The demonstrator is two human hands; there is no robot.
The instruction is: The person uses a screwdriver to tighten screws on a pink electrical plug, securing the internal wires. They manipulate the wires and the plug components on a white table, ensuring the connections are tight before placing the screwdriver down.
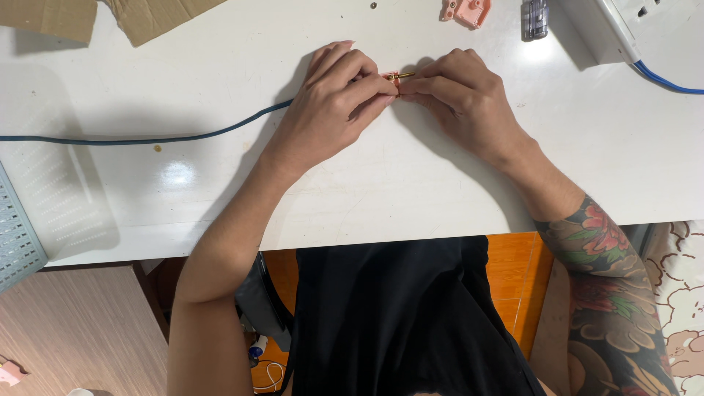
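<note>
My left hand [339, 94] and my right hand [460, 99] meet fingertip to fingertip on the white table [411, 183]. Between them they pinch a small orange and gold part [397, 77], mostly hidden by the fingers. A dark cable [147, 138] runs from the left edge of the table in under my left hand; whether it joins the part is hidden.
Cardboard pieces [147, 16] lie at the back left. A pink plastic piece [466, 10], a small clear object [535, 17] and a white box [623, 26] with a blue cable [664, 79] sit at the back right. A grey perforated tray [16, 242] is at the left edge.
</note>
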